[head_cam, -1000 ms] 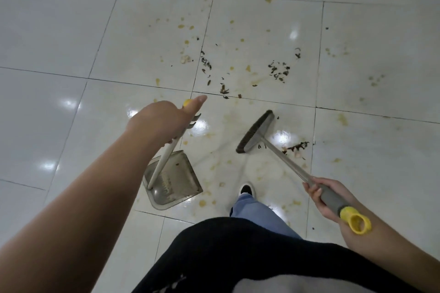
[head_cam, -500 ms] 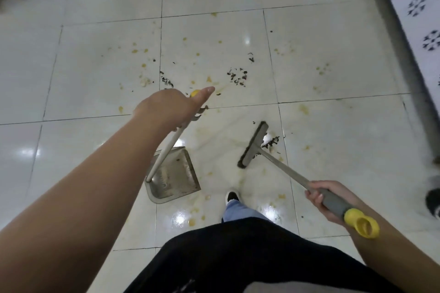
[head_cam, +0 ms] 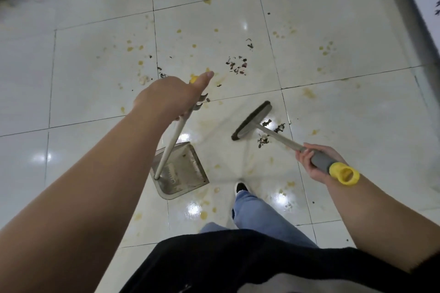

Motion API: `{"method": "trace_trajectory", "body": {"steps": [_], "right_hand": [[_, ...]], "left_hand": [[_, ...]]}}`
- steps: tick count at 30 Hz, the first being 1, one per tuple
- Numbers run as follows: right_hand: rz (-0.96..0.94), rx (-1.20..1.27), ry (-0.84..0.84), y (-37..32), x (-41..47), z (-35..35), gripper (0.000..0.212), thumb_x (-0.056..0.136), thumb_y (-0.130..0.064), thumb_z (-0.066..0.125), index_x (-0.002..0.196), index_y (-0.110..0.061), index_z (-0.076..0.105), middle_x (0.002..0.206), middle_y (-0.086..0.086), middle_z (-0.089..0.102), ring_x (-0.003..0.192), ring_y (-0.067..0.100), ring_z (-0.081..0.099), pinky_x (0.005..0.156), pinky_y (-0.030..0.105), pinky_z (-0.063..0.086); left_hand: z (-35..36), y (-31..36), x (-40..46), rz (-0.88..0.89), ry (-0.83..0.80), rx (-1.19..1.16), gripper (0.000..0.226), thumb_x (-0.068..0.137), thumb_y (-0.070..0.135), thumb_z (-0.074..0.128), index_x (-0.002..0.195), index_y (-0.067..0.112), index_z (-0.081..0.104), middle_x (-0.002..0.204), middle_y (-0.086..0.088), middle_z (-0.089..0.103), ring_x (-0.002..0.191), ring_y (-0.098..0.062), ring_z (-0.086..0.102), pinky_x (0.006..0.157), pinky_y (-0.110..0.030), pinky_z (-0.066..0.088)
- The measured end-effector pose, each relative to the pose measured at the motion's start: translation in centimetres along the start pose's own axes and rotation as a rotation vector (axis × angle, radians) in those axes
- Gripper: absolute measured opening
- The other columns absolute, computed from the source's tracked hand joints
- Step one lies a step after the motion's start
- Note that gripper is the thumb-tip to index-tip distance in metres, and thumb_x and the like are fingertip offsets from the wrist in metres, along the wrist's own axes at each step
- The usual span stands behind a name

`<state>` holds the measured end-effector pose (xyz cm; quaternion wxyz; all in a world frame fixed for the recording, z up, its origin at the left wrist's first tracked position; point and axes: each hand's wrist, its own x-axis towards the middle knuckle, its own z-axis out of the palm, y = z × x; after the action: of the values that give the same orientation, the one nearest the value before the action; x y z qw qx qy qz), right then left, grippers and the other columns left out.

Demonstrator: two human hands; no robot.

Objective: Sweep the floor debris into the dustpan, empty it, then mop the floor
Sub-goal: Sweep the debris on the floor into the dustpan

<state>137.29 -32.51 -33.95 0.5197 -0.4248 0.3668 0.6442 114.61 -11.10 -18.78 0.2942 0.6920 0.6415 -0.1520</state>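
Below, glossy white tiled floor point(head_cam: 333, 107) with yellow stains and dark debris point(head_cam: 237, 65). Left hand point(head_cam: 171, 97) grips dustpan point(head_cam: 181, 171) handle; pan mouth faces right. Right hand point(head_cam: 314, 162) grips broom point(head_cam: 252, 123), shaft running up-left, head on floor.

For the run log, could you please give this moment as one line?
phase: sweeping | left hand: holds dustpan handle | right hand: holds broom | debris: still on floor
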Motion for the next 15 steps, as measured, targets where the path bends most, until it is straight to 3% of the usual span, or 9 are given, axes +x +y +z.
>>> {"method": "trace_trajectory", "body": {"steps": [4, 9, 15], "right_hand": [[0.000, -0.071, 0.058, -0.7, -1.4, -1.1, 0.021, 0.098, -0.016, 0.041, 0.086, -0.001, 0.049, 0.077, 0.009, 0.045, 0.032, 0.008, 0.051, 0.035, 0.008, 0.043], [0.019, -0.178, 0.028, 1.7, -2.2, 0.0, 0.013, 0.096, -0.008, 0.040, 0.084, -0.005, 0.043, 0.054, 0.009, 0.044, 0.028, 0.007, 0.044, 0.030, 0.012, 0.042], [0.090, 0.065, -0.070, 2.8, -0.6, 1.4, 0.012, 0.094, -0.010, 0.044, 0.088, 0.000, 0.048, 0.074, 0.008, 0.041, 0.030, 0.010, 0.049, 0.032, 0.012, 0.044]], "left_hand": [[0.9, 1.3, 0.1, -0.015, -0.025, 0.017, 0.088, 0.064, 0.089, 0.023, 0.040, 0.010, 0.054, 0.024, 0.005, 0.044, 0.051, -0.021, 0.056, 0.074, -0.037, 0.051], [2.1, 2.8, -0.2, 0.001, -0.021, 0.029, 0.089, 0.067, 0.088, 0.024, 0.031, 0.012, 0.052, 0.024, 0.005, 0.045, 0.054, -0.021, 0.058, 0.077, -0.039, 0.051], [2.1, 3.3, 0.2, -0.042, -0.050, 0.041, 0.089, 0.064, 0.090, 0.022, 0.018, 0.018, 0.047, 0.024, 0.005, 0.043, 0.051, -0.019, 0.054, 0.079, -0.038, 0.051]]}}
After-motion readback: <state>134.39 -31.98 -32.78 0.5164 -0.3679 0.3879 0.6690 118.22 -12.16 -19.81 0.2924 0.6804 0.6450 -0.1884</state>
